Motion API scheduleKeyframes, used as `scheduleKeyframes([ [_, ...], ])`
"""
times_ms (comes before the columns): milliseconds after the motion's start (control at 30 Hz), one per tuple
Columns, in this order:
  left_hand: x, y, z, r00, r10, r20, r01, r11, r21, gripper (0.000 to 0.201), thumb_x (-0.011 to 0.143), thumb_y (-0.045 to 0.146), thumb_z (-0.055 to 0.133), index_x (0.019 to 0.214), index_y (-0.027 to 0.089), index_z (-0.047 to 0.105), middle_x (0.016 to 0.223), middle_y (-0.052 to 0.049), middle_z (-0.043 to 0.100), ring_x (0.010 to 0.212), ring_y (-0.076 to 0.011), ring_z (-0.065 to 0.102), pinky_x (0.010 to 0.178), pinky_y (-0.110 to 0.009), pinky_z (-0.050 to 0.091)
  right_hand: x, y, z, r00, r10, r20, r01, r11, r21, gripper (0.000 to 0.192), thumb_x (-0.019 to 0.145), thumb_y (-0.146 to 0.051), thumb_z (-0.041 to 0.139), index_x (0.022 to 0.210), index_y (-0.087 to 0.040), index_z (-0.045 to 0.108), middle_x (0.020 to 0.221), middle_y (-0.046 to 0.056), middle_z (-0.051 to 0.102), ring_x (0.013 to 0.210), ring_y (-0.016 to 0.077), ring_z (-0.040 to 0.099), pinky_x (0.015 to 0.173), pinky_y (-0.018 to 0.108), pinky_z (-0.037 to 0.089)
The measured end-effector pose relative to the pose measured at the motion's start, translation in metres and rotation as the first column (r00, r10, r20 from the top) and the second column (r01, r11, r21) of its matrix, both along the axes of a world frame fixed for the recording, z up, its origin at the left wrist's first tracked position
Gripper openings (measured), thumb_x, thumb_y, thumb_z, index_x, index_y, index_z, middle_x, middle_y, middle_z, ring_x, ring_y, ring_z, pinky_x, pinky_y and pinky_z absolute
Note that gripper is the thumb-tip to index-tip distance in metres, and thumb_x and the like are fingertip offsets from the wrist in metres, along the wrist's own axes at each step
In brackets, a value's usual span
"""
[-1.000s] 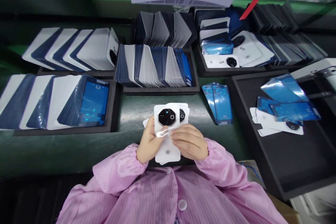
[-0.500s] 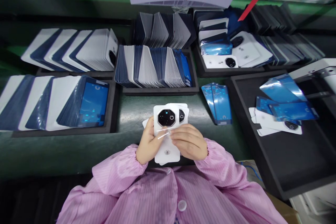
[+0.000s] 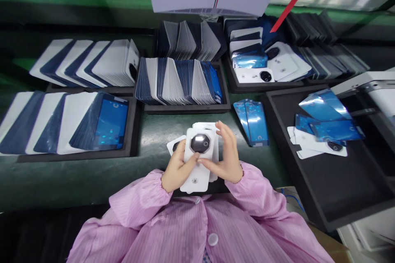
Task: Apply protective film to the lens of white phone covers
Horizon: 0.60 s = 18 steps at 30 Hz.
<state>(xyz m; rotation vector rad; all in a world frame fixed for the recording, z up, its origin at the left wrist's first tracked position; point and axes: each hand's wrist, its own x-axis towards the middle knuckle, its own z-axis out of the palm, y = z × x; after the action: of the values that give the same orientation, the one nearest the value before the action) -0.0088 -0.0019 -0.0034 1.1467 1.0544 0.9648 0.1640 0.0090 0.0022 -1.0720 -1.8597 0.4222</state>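
**White back cover held up over the bench, both hands on it**

The white back cover (image 3: 200, 160) sat at the near middle of the green bench (image 3: 92, 176), raised a little off a small fan of similar white covers (image 3: 212, 127) lying beneath it. Its round dark camera window (image 3: 200, 143) faced up and caught a pale glare. The left hand (image 3: 176, 169) was closed around the cover's left edge, thumb across its face. The right hand (image 3: 227, 155) gripped the right edge, thumb pressed on the face just below the window, fingers raised and curled over the far corner.

Judged from this grip, the step in hand looked like checking or clearing the cover's face around the window. Whether any film was pinched at the thumbs could not be told. The next move would call for a steady hold by the edges, keeping fingertips off the lens glass.

Just right of the hands lay a short stack of blue films (image 3: 253, 121). Farther right, a black tray (image 3: 336, 197) held a few white covers and loose blue films (image 3: 324, 109). Along the far side and to the left, black trays held covers in leaning rows (image 3: 179, 80), white and dark blue alternating. Pink sleeves (image 3: 138, 201) filled the near edge.
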Motion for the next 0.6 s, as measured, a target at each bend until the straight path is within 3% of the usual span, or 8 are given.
scheduleKeyframes([
  [100, 0.000, -0.005, 0.002, 0.975, -0.192, -0.110, 0.200, 0.977, 0.071, 0.039, 0.089, 0.029, 0.054, 0.127, 0.023, 0.048, 0.110, -0.007, 0.066, 0.096, -0.0224, 0.065, 0.084, -0.036, 0.051, 0.011, 0.009, 0.005, 0.996, 0.081, 0.021, -0.073, 0.963, -0.259, 0.053, 0.077, -0.033, 0.072, 0.126, -0.022, 0.053, 0.116, 0.011, 0.064, 0.108, 0.0250, 0.062, 0.091, 0.041, 0.052],
  [167, -0.004, -0.012, 0.004, 0.955, -0.201, -0.218, 0.236, 0.960, 0.149, 0.048, 0.089, 0.029, 0.054, 0.135, 0.024, 0.041, 0.123, -0.011, 0.062, 0.111, -0.0258, 0.060, 0.094, -0.042, 0.047, 0.017, 0.014, 0.006, 0.997, 0.076, 0.029, -0.064, 0.949, -0.310, 0.039, 0.079, -0.030, 0.070, 0.116, -0.021, 0.060, 0.104, 0.007, 0.068, 0.096, 0.0207, 0.066, 0.086, 0.036, 0.053],
  [233, -0.014, -0.023, 0.004, 0.935, -0.101, -0.339, 0.181, 0.960, 0.212, 0.055, 0.090, 0.029, 0.052, 0.141, 0.024, 0.034, 0.135, -0.014, 0.053, 0.123, -0.0282, 0.053, 0.101, -0.047, 0.043, 0.020, 0.018, 0.004, 0.991, 0.069, 0.114, -0.031, 0.953, -0.303, 0.037, 0.079, -0.030, 0.070, 0.114, -0.021, 0.062, 0.103, 0.007, 0.068, 0.095, 0.0211, 0.065, 0.085, 0.037, 0.053],
  [333, -0.035, -0.044, -0.002, 0.785, 0.117, -0.608, 0.085, 0.952, 0.293, 0.058, 0.090, 0.032, 0.051, 0.143, 0.021, 0.029, 0.143, -0.017, 0.042, 0.135, -0.0310, 0.039, 0.108, -0.053, 0.034, 0.020, 0.025, -0.003, 0.938, 0.072, 0.338, 0.018, 0.966, -0.257, 0.039, 0.075, -0.033, 0.074, 0.110, -0.020, 0.064, 0.108, 0.012, 0.065, 0.106, 0.0282, 0.058, 0.091, 0.049, 0.048],
  [400, -0.047, -0.058, -0.009, 0.660, 0.157, -0.734, 0.100, 0.951, 0.293, 0.064, 0.090, 0.036, 0.050, 0.146, 0.019, 0.024, 0.149, -0.019, 0.035, 0.142, -0.0346, 0.026, 0.111, -0.059, 0.027, 0.020, 0.034, -0.008, 0.894, 0.074, 0.443, 0.046, 0.966, -0.255, 0.043, 0.071, -0.035, 0.077, 0.108, -0.019, 0.063, 0.123, 0.017, 0.056, 0.123, 0.0350, 0.047, 0.098, 0.058, 0.040],
  [467, -0.051, -0.067, -0.017, 0.575, 0.118, -0.810, 0.159, 0.955, 0.252, 0.069, 0.090, 0.041, 0.049, 0.148, 0.016, 0.019, 0.152, -0.021, 0.029, 0.144, -0.0383, 0.017, 0.110, -0.065, 0.021, 0.022, 0.047, -0.011, 0.874, 0.125, 0.470, 0.040, 0.945, -0.325, 0.059, 0.068, -0.039, 0.079, 0.119, -0.019, 0.057, 0.138, 0.019, 0.044, 0.133, 0.0370, 0.037, 0.103, 0.060, 0.035],
  [600, -0.044, -0.068, -0.031, 0.518, 0.088, -0.851, 0.204, 0.953, 0.223, 0.073, 0.090, 0.046, 0.047, 0.148, 0.014, 0.018, 0.156, -0.024, 0.017, 0.144, -0.0425, 0.007, 0.108, -0.070, 0.018, 0.029, 0.071, -0.013, 0.847, 0.255, 0.466, 0.012, 0.868, -0.497, 0.092, 0.061, -0.046, 0.081, 0.137, -0.017, 0.039, 0.132, 0.019, 0.048, 0.126, 0.0365, 0.044, 0.101, 0.057, 0.038],
])
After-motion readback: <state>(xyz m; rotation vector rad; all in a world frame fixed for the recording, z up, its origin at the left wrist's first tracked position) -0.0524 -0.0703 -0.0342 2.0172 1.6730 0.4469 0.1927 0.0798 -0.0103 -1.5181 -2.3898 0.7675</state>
